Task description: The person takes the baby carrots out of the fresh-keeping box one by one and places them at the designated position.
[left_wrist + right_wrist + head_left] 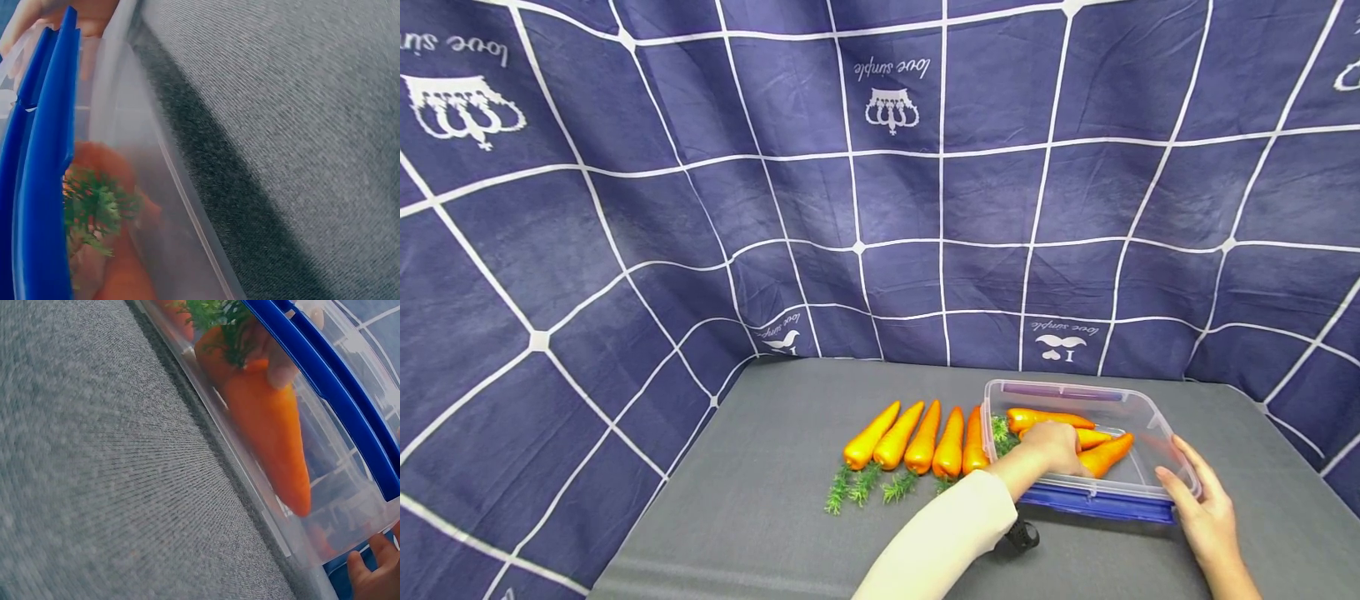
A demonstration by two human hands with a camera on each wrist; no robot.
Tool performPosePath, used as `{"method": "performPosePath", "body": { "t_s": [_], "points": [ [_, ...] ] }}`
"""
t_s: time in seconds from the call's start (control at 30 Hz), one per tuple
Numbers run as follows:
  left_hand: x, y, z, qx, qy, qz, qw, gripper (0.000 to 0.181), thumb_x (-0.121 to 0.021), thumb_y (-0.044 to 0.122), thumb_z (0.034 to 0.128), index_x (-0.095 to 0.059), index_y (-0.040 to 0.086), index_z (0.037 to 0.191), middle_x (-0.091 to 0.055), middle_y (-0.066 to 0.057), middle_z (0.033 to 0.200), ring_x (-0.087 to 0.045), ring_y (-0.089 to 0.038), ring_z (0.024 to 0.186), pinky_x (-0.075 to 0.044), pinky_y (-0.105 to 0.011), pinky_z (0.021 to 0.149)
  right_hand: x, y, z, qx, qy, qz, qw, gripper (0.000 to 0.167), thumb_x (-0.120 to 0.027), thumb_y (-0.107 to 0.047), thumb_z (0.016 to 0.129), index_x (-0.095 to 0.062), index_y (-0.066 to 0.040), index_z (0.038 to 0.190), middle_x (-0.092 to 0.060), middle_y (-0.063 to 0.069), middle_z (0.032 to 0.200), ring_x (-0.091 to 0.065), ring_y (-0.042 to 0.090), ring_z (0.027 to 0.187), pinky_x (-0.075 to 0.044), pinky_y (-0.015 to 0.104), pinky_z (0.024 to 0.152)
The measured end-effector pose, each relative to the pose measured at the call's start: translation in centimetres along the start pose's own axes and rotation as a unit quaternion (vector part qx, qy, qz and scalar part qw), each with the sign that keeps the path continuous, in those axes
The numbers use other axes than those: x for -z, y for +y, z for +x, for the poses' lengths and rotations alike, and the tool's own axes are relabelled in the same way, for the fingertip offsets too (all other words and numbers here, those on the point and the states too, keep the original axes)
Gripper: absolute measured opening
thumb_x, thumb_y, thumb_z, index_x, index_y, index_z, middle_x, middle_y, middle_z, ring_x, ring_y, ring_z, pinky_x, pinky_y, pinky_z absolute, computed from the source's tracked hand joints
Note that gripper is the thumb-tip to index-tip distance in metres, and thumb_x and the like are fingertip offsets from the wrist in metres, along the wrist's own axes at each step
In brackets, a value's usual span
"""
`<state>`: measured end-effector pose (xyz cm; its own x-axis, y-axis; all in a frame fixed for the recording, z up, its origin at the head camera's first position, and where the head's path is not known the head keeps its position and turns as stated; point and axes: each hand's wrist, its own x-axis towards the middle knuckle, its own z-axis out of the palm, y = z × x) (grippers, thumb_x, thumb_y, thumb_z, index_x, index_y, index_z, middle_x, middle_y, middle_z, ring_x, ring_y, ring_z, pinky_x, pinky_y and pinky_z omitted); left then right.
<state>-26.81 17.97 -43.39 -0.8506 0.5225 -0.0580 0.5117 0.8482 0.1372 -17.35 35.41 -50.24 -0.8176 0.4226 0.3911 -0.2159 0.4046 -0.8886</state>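
and here's the left grip (1051, 446), white sleeve (955, 533) trailing behind it, deep inside the clear rectangular plastic box (1060, 387) with blue clips (1101, 504). its fingers close on the nearest smooth orange tapered carrot (1107, 456), tip pointing to the right end, and the right wrist view gives us a fingertip (284, 369) pressed on the carrot's broad shoulder. lovely detail!

over at that right end, the right grip (1212, 504) has the box by its near corner, thumb and fingers either side. good bracing; on a smooth grey worktop (737, 483) a light box would probably slide without it.

this looks like a settling job, and the trick is lining up: lay this carrot alongside the other two orange carrots (1048, 418) in there, thick ends left, and tuck the feathery green tops (1002, 435) down below the rim. lower it right to the floor of the box before loosening those fingers, or it may roll. ease the wrist up cleanly, too, because that sleeve could brush the row of five orange carrots (922, 439) lying just left, the closest almost against the wall.
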Motion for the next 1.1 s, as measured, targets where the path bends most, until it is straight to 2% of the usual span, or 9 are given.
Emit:
{"method": "performPosePath", "body": {
  "t_s": [0.17, 0.3, 0.4, 0.6, 0.8, 0.87, 0.97, 1.03, 1.1],
  "points": [
    [0.1, -0.6, -0.3, 0.004, 0.006, -0.077, 0.9970, 0.036, -0.080, 0.049, 0.0707, -0.062, 0.022, 0.055, -0.048, 0.012, 0.052, -0.047, -0.002, 0.056, -0.034, -0.016, 0.049, 0.0, 0.1, 0.0, 0.006, 0.004, 0.007, 1.0000, 0.059, -0.059, -0.001, 0.094, -0.043, -0.016, 0.148, -0.049, -0.036, 0.118, -0.044, -0.015, 0.110, -0.030, 0.003, 0.090],
    [0.6, -1.6, -0.6, 0.014, 0.008, -0.170, 0.9854, 0.024, -0.083, 0.044, 0.0688, -0.072, 0.023, 0.067, -0.055, 0.019, 0.059, -0.047, 0.002, 0.058, -0.035, -0.013, 0.051, -0.1, 0.1, -0.1, 0.012, -0.001, 0.004, 0.9999, 0.058, -0.058, -0.001, 0.095, -0.043, -0.016, 0.149, -0.048, -0.035, 0.120, -0.044, -0.015, 0.111, -0.031, 0.003, 0.091],
    [1.2, -2.4, -0.8, 0.028, 0.022, -0.239, 0.9703, 0.021, -0.085, 0.038, 0.0668, -0.077, 0.023, 0.079, -0.061, 0.020, 0.068, -0.051, 0.003, 0.063, -0.037, -0.013, 0.055, -0.1, 0.0, -0.1, 0.011, -0.004, 0.015, 0.9998, 0.059, -0.058, 0.000, 0.095, -0.043, -0.017, 0.149, -0.048, -0.034, 0.123, -0.043, -0.014, 0.115, -0.031, 0.003, 0.093],
    [1.9, -3.7, -1.2, 0.035, 0.069, -0.328, 0.9417, 0.024, -0.087, 0.031, 0.0660, -0.080, 0.018, 0.085, -0.064, 0.018, 0.066, -0.051, 0.003, 0.062, -0.039, -0.012, 0.056, 0.0, 0.0, 0.0, 0.009, -0.003, 0.011, 0.9999, 0.058, -0.058, -0.001, 0.095, -0.042, -0.016, 0.149, -0.046, -0.035, 0.123, -0.042, -0.015, 0.116, -0.030, 0.004, 0.094],
    [2.2, -4.1, -2.0, 0.035, 0.100, -0.419, 0.9019, 0.023, -0.088, 0.024, 0.0652, -0.079, 0.012, 0.083, -0.066, 0.016, 0.064, -0.053, 0.002, 0.059, -0.042, -0.014, 0.055, 0.0, 0.0, 0.0, 0.008, -0.003, 0.010, 0.9999, 0.059, -0.058, 0.000, 0.094, -0.042, -0.015, 0.149, -0.047, -0.034, 0.123, -0.043, -0.016, 0.115, -0.031, 0.004, 0.094],
    [2.3, -4.2, -2.4, 0.042, 0.107, -0.434, 0.8934, 0.023, -0.088, 0.024, 0.0645, -0.079, 0.013, 0.081, -0.064, 0.017, 0.062, -0.053, 0.001, 0.058, -0.043, -0.016, 0.054, 0.0, 0.0, 0.0, 0.009, -0.003, 0.005, 0.9999, 0.058, -0.059, -0.001, 0.094, -0.043, -0.015, 0.149, -0.047, -0.035, 0.123, -0.041, -0.016, 0.116, -0.029, 0.003, 0.094],
    [2.5, -4.6, -2.8, 0.050, 0.115, -0.449, 0.8848, 0.022, -0.088, 0.025, 0.0653, -0.078, 0.013, 0.082, -0.063, 0.016, 0.061, -0.054, 0.000, 0.058, -0.043, -0.017, 0.053, -0.1, 0.1, 0.0, 0.010, -0.003, -0.007, 0.9999, 0.058, -0.059, -0.003, 0.095, -0.043, -0.016, 0.149, -0.045, -0.036, 0.123, -0.039, -0.016, 0.117, -0.026, 0.002, 0.095],
    [2.6, -4.9, -3.1, 0.048, 0.118, -0.462, 0.8778, 0.023, -0.088, 0.024, 0.0662, -0.078, 0.012, 0.084, -0.064, 0.014, 0.062, -0.056, 0.000, 0.058, -0.044, -0.017, 0.054, 0.0, 0.1, 0.0, 0.010, -0.003, -0.010, 0.9999, 0.058, -0.059, -0.004, 0.095, -0.043, -0.017, 0.149, -0.045, -0.037, 0.123, -0.038, -0.016, 0.117, -0.026, 0.002, 0.094],
    [2.7, -5.2, -3.3, 0.041, 0.118, -0.482, 0.8674, 0.025, -0.088, 0.022, 0.0671, -0.078, 0.010, 0.086, -0.066, 0.012, 0.064, -0.058, 0.001, 0.058, -0.046, -0.017, 0.056, 0.0, 0.2, 0.0, 0.009, -0.005, -0.004, 0.9999, 0.059, -0.059, -0.003, 0.095, -0.042, -0.018, 0.149, -0.046, -0.036, 0.124, -0.039, -0.015, 0.117, -0.028, 0.002, 0.093]
  ]
}}
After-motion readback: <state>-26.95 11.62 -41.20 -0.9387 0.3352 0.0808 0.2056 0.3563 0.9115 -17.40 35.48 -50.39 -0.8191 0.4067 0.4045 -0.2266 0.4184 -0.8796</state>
